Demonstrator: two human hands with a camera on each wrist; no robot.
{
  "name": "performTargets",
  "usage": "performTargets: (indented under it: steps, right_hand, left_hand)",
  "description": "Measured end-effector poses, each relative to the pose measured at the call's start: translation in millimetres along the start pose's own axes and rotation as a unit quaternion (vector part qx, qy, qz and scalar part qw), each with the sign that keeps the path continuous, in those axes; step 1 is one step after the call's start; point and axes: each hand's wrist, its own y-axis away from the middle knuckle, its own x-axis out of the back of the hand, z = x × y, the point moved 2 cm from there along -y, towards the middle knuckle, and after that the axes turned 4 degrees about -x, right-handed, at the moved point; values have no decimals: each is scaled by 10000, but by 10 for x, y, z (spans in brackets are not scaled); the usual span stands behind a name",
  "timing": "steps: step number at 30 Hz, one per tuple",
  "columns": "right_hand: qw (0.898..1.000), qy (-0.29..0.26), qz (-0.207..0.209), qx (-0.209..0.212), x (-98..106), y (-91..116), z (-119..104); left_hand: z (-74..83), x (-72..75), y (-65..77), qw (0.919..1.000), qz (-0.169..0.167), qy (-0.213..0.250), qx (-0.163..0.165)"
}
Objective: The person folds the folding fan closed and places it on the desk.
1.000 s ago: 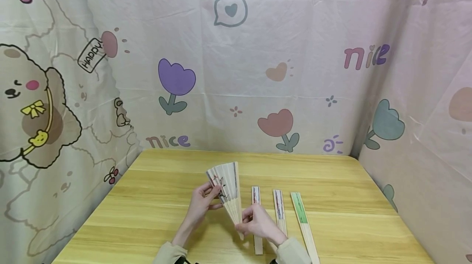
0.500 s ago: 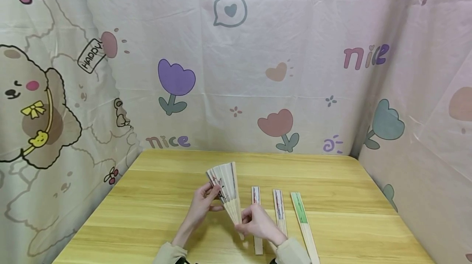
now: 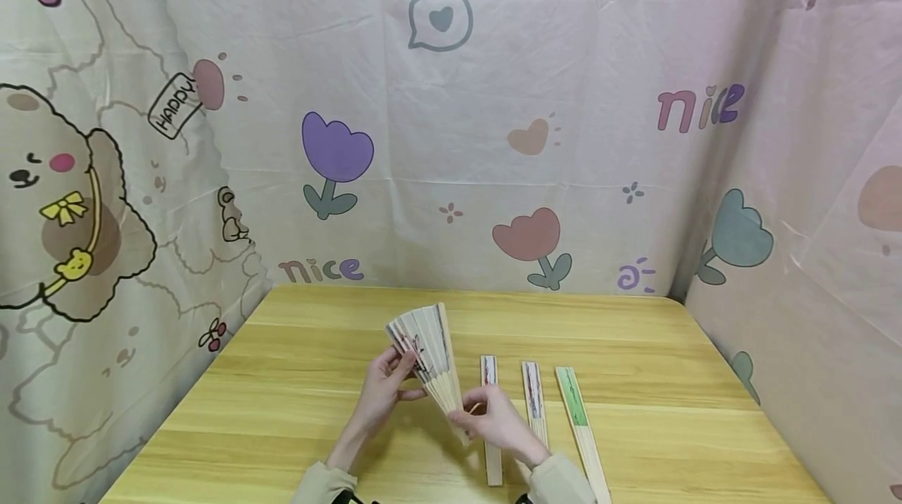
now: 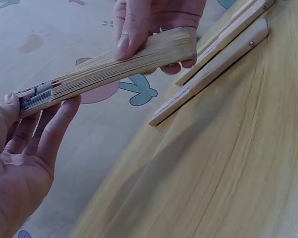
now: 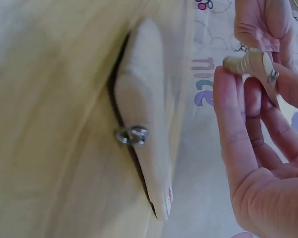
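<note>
Both hands hold a partly spread folding fan (image 3: pixel 432 343) above the table. White pleats with a dark and red print fill its upper part, and bare wooden ribs its lower part. My left hand (image 3: pixel 384 385) pinches the left edge of the pleats, thumb on the front and fingers behind. Near the pivot end, the ribs are pinched between thumb and fingers of my right hand (image 3: pixel 493 419). In the left wrist view the fan's ribs (image 4: pixel 129 62) run between the two hands. A metal rivet (image 5: pixel 272 76) shows at its end in the right wrist view.
To the right, three folded fans lie side by side: a white-topped fan (image 3: pixel 489 371) partly behind my right hand, another white-topped fan (image 3: pixel 534 394), and a green-topped fan (image 3: pixel 574 402). Printed cloth (image 3: pixel 451 136) hangs around the wooden table (image 3: pixel 282 379).
The fan's top has swung slightly left, and its pleats look a little wider spread. My right hand has shifted up slightly with the pivot end. The folded fans have stayed put.
</note>
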Motion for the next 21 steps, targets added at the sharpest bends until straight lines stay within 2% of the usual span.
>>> performTargets:
  steps: [7,11,15,21]
  right_hand:
    - [9990,-414,99,-120,8,-27,23]
    - [9984,-473,206,-232,16,-37,35]
    - [9982,-474,238,-293,14,-42,28]
    - [9990,-399,190,-100,8,-33,-18]
  left_hand:
    - [12,12,7,9996,-173,202,-126]
    - [2,9,4,9992,-184,249,-233]
    - [-14,-2,-1,9992,-55,322,-245]
    - [-25,-13,-11,9989,229,374,-143]
